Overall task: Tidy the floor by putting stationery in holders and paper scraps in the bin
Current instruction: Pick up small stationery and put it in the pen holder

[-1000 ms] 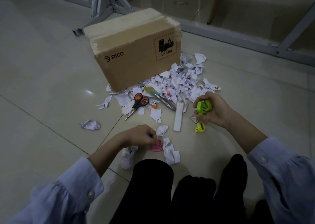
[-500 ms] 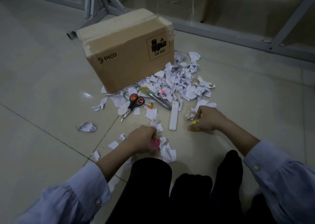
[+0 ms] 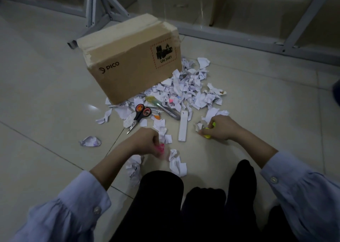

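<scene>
While the left hand [image 3: 145, 142] curls its fingers round a small, blurred pink piece [image 3: 161, 148] just above the floor [image 3: 46, 94], the right hand [image 3: 223, 127] lies knuckles-up to the right, fingers closed on a yellow clip [image 3: 207, 136]. Between the hands lies a white bar [image 3: 183, 126], its long axis running near to far. Left of it the scissors [image 3: 140, 115] lie slantwise, handles far and right, tips pointing near and left. A green pen [image 3: 161, 107] lies just beyond them, running from far left to near right. Scraps [image 3: 193, 90] are heaped against the box [image 3: 132, 61] at its right near corner. A few more lie near the left hand, and one crumpled ball [image 3: 90, 141] sits apart on the left.
</scene>
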Available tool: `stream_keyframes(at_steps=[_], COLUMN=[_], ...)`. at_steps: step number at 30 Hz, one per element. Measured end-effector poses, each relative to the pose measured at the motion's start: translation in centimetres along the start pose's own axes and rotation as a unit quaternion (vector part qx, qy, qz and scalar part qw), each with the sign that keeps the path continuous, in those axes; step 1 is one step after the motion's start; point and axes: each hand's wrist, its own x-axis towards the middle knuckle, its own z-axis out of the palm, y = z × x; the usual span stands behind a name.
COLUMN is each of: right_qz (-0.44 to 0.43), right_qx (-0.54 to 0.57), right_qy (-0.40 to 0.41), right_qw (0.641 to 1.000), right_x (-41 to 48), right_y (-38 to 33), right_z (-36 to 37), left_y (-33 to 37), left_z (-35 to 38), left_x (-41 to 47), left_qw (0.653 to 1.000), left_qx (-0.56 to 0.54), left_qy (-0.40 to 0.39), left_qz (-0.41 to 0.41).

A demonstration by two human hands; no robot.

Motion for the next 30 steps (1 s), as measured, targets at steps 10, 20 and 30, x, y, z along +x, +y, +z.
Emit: stream_keyframes(at_steps=[10, 20, 30], right_qz=[0.098, 0.068, 0.047], right_qx=[0.523, 0.747, 0.747], right_qy=[0.008, -0.011, 0.098], right_qw=[0.846, 0.661, 0.655], right_x=[-2.9, -6.6, -14.7], right_y=[-0.8, 0.8, 3.2], right_z=[-3.1, -10.0, -19.0], left_y=[2.9, 12.1, 25.4], left_z=[-3.6, -6.4, -11.1], left_x=[-0.4, 0.4, -0.4], left_qw=[0.945, 0.869, 0.824], left_qx=[-0.326, -0.49, -0.543], left_qy=[-0.006, 0.004, -0.033], left_qz=[0.004, 0.074, 0.157])
